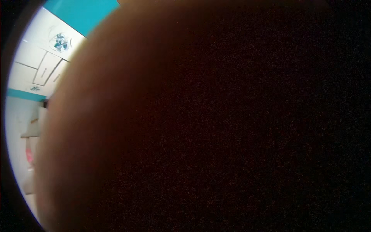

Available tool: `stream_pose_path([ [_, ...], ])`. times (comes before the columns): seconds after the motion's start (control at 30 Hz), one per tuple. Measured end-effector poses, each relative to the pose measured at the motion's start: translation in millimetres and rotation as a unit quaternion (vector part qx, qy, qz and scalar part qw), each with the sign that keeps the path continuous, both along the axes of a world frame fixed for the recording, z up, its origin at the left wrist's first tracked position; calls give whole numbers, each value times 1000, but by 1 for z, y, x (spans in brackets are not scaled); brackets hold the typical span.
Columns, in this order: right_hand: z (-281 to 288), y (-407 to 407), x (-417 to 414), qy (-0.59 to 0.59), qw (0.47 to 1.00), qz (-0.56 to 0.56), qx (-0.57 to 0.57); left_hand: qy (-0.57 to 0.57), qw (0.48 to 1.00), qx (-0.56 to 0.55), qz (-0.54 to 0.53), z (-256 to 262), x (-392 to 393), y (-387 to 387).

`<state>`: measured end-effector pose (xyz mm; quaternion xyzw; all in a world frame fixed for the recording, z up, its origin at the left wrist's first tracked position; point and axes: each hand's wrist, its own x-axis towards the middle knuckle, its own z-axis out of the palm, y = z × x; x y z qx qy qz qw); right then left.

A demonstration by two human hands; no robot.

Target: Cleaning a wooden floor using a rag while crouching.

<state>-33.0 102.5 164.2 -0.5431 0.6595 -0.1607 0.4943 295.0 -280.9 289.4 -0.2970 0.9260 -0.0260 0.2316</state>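
Note:
A dark, blurred brown shape lies right against the lens and covers nearly the whole view. It may be part of a hand, but its outline is too close and too dim to settle that, or which hand it would be. Neither my left hand nor my right hand can be made out. Only a narrow curved strip at the left rim shows the room.
White panels with dark lines, handle-like marks and a blue-green flower pattern show at the upper left. Turquoise surfaces border them. Lower down are a pale wall and a small pink thing.

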Motion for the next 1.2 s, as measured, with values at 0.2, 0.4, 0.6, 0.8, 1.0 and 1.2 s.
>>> stream_pose_path([
  [0.2,-31,-1,-26,-5,999,50,-8,-6,995,-67,74,-16,27,-4],
  [0.4,3,7,-29,-34,998,-47,-36,276,930,-93,224,-35,-15,116],
  [0.6,5,-27,17,-156,987,-13,-28,325,903,-35,278,-21,22,142],
  [0.8,5,-31,25,-254,966,-17,-44,387,890,53,234,24,-36,156],
  [1.0,58,-28,46,-382,919,-27,-97,374,909,176,50,52,-129,166],
  [1.2,3,-44,-11,-574,798,-153,-100,440,818,369,44,-6,-180,214],
])
